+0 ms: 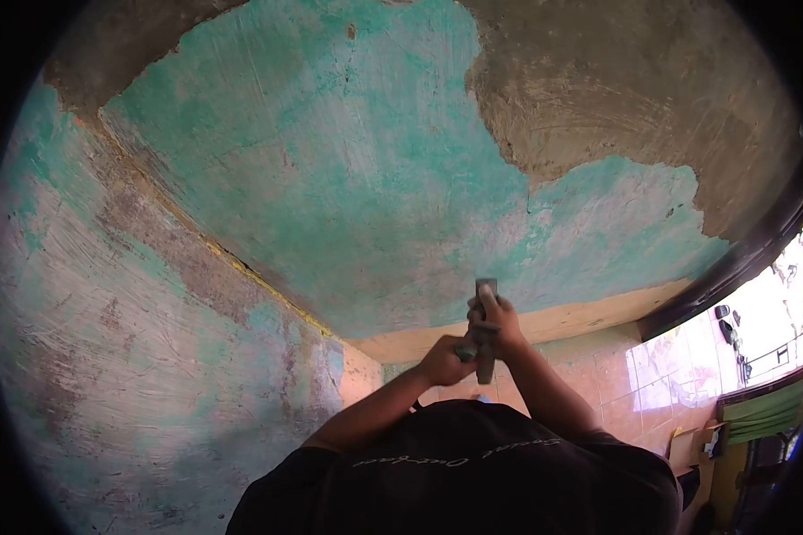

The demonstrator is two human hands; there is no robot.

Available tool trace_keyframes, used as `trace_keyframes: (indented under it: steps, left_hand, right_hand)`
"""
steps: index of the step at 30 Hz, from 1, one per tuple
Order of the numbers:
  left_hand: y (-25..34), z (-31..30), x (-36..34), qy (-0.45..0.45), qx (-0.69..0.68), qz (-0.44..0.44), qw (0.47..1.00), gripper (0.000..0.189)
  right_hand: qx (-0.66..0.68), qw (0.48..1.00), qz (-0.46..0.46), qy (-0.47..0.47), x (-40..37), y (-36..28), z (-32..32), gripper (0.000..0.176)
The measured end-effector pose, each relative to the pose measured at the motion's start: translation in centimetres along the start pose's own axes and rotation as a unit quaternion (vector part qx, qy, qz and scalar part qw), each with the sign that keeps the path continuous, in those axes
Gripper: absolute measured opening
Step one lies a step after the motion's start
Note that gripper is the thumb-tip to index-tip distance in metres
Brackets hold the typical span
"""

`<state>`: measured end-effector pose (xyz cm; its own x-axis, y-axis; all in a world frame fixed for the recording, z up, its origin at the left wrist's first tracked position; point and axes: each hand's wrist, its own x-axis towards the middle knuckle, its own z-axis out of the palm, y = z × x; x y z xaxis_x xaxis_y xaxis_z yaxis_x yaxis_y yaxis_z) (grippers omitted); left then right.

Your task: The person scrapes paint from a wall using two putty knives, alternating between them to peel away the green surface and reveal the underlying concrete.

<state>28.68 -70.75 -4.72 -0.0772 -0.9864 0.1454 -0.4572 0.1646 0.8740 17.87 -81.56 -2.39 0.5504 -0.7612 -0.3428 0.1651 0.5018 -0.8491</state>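
In front of my chest, both hands are closed around a flat, grey, dusty blade-like tool (485,367). My right hand (501,323) wraps its upper part, with the thumb lying along the flat face near the square top end. Lower down and to the left, my left hand (444,361) grips it by a dark greenish part that looks like a handle (465,353). Beyond the tool's top end rises a wall with worn turquoise paint (375,196); the top end overlaps its lower part in this view.
Bare grey-brown plaster (598,89) shows at the upper right. A scratched side wall (152,357) meets it at a yellowish corner seam (241,267). Below lies a tiled floor (580,379). At the right are a bright doorway (772,312), sandals (725,325), a green cloth (763,415) and a cardboard box (684,450).
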Motion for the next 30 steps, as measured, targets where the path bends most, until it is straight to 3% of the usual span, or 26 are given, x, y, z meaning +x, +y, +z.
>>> trace_keyframes:
  steps: [1,5,11,14,15,20,24,30]
  left_hand:
    - [0.0,-0.3,0.8,0.046,-0.015,0.062,0.997,0.019]
    - [2.8,-2.8,2.9,0.045,-0.042,0.026,0.998,0.014]
    - [0.7,-0.8,0.7,0.037,-0.022,0.040,0.998,0.015]
    - [-0.8,0.6,-0.9,-0.008,-0.045,-0.020,0.999,0.017]
    - [-1.0,0.6,-0.8,0.008,-0.039,-0.004,0.999,0.017]
    - [1.5,-2.4,2.6,0.042,-0.011,0.010,0.999,0.013]
    - [3.1,-3.5,3.5,0.034,-0.048,0.007,0.998,0.014]
    - [-0.4,-0.1,0.4,0.027,-0.047,-0.004,0.999,0.018]
  right_hand:
    - [0.021,1.000,-0.004,-0.010,-0.9,-2.1,1.1,0.041]
    - [0.033,0.995,-0.077,-0.046,0.5,-5.5,2.2,0.039]
    - [0.042,0.999,-0.008,-0.019,-0.4,-1.7,0.9,0.039]
    - [0.045,0.999,0.030,-0.002,-0.4,1.0,-0.2,0.040]
    - [0.037,0.999,0.028,0.003,-0.4,0.9,-0.2,0.039]
    - [0.032,0.997,-0.058,-0.041,0.0,-5.1,2.1,0.039]
    - [0.029,0.995,-0.093,-0.031,0.4,-5.9,2.7,0.038]
    - [0.035,0.999,0.003,-0.017,-0.3,-1.2,0.6,0.041]
